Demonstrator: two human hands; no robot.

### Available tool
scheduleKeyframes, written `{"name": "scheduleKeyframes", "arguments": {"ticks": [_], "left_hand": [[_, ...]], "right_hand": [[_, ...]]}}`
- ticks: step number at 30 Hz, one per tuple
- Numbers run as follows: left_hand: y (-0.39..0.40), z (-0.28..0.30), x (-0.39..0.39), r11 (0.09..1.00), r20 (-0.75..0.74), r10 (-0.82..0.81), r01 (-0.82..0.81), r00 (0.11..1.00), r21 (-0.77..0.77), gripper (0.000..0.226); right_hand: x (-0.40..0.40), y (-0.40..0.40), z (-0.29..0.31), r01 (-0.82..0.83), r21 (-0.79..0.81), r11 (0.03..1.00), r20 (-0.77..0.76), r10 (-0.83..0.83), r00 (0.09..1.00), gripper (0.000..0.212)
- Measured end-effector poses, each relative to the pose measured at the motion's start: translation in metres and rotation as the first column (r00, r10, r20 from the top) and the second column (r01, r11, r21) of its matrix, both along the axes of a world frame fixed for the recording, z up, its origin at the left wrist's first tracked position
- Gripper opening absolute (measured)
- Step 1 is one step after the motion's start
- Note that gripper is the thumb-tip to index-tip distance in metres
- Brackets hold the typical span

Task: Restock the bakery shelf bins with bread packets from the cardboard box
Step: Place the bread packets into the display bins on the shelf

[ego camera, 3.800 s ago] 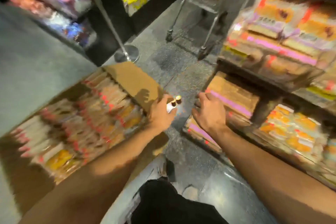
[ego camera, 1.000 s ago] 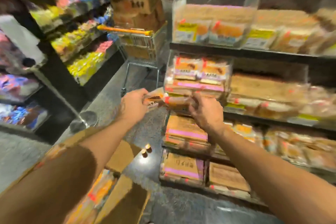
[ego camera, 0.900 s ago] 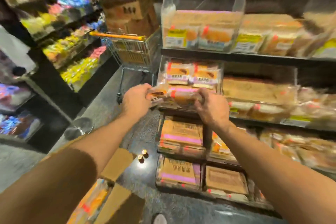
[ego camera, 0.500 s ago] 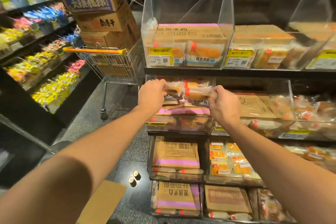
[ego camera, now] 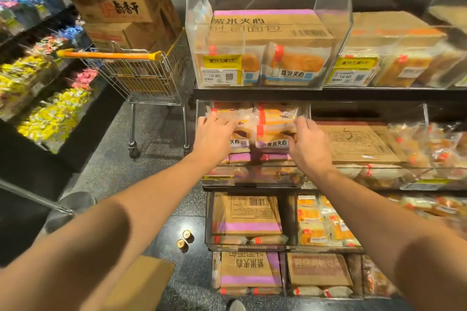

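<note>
**Bread packets held at the second-shelf bin**

While both arms reach forward, the left hand (ego camera: 214, 134) and right hand (ego camera: 307, 145) hold bread packets (ego camera: 262, 122) between them, fingers curled onto the packets' outer ends, inside the mouth of the clear bin (ego camera: 252, 171) on the second shelf. The packets sit above others already lying there. A flap of the cardboard box (ego camera: 141, 283) shows on the floor at the bottom. A shopping cart (ego camera: 141, 78) loaded with cartons stands left of the shelves.
</note>
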State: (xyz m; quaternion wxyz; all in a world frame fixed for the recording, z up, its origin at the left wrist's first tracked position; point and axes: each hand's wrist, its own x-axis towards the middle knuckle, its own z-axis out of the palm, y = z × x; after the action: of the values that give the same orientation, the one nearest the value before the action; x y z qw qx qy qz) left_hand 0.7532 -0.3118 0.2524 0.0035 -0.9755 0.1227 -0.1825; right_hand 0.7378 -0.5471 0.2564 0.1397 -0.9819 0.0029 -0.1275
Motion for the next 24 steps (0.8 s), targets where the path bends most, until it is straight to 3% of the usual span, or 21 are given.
{"name": "scheduleKeyframes", "arguments": {"ticks": [5, 7, 11, 17, 24], "left_hand": [[0.004, -0.009, -0.002, 0.999, 0.206, -0.022, 0.029, 0.978, -0.032, 0.047], [0.004, -0.013, -0.007, 0.996, 0.237, -0.044, 0.06, 0.971, -0.061, 0.041], [0.004, -0.027, -0.025, 0.982, 0.113, -0.109, 0.125, 0.988, -0.142, 0.031], [0.005, -0.037, -0.028, 0.974, -0.046, -0.113, 0.102, 0.992, -0.201, 0.039], [0.007, -0.039, -0.055, 0.948, -0.088, -0.123, 0.091, 0.989, -0.306, 0.033]], "right_hand": [[0.001, 0.009, -0.005, 0.078, -0.274, 0.959, 0.062, -0.063, 0.996, 0.057], [-0.001, 0.018, -0.005, 0.066, -0.244, 0.967, 0.085, -0.047, 0.995, 0.051], [-0.009, 0.034, -0.011, -0.018, -0.071, 0.997, -0.077, 0.012, 0.997, 0.03], [-0.006, 0.033, -0.02, -0.091, 0.086, 0.992, -0.188, 0.106, 0.976, 0.035], [-0.028, 0.043, -0.019, -0.089, 0.043, 0.995, -0.176, 0.096, 0.98, 0.04]]}}
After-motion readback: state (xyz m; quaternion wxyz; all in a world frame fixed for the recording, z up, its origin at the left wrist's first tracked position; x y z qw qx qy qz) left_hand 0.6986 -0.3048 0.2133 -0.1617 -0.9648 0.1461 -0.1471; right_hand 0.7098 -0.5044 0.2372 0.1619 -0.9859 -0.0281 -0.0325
